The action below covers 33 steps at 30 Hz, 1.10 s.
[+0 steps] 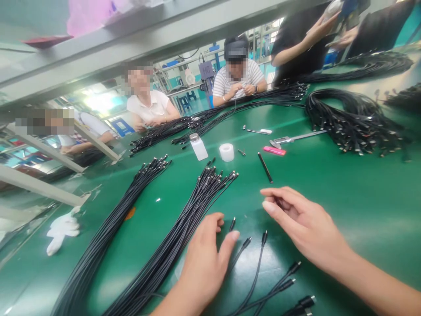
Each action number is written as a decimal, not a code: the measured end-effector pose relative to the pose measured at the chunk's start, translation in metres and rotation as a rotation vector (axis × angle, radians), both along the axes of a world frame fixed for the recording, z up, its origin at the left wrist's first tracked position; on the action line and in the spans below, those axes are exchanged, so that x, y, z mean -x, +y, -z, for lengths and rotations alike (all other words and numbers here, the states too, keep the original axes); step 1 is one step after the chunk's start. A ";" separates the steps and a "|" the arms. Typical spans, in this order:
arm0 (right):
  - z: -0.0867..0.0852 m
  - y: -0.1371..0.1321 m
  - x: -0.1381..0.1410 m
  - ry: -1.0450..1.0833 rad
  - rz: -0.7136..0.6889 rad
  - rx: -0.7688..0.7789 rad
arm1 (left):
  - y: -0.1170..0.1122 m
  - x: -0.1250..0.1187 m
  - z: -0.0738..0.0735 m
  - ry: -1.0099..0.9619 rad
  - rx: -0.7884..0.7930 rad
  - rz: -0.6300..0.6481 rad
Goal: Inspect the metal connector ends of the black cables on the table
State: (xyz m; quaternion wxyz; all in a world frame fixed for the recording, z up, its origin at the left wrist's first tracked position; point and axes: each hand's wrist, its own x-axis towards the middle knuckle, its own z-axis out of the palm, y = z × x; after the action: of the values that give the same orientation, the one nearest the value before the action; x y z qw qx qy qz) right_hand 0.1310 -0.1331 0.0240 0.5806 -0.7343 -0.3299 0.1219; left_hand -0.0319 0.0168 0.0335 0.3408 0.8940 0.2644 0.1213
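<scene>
My left hand (205, 261) rests low on the green mat, its fingertips beside the black connector ends of several loose cables (259, 272). My right hand (301, 224) hovers to the right, loosely curled and holding nothing. Its fingertips are above the mat, a little above those loose connectors. Two long bundles of black cables with metal-tipped plugs lie side by side to the left: one (184, 228) runs just past my left hand, and the other (121, 210) lies farther left.
A plastic bottle (199, 147), white tape roll (226, 152), black marker (265, 167), caliper (296, 138) and pink object (274, 150) lie ahead. More cable bundles (355, 123) lie at the far right. White gloves (62, 230) lie left. Several co-workers sit around the table.
</scene>
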 end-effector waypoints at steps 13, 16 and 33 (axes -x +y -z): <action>0.026 0.008 -0.002 0.093 -0.064 0.000 | 0.007 0.004 0.007 0.027 -0.192 0.231; 0.046 0.018 -0.003 0.335 -0.123 0.053 | 0.039 0.002 0.001 0.181 -0.575 -0.055; 0.056 0.037 -0.014 0.452 -0.160 0.038 | 0.086 0.006 0.006 0.077 -0.331 -0.236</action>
State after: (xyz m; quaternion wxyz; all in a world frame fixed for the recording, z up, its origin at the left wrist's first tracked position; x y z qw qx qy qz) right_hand 0.1454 -0.0965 -0.0315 0.6144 -0.6706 -0.2466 0.3348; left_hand -0.0384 0.1026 0.0273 0.1625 0.9045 0.3566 0.1681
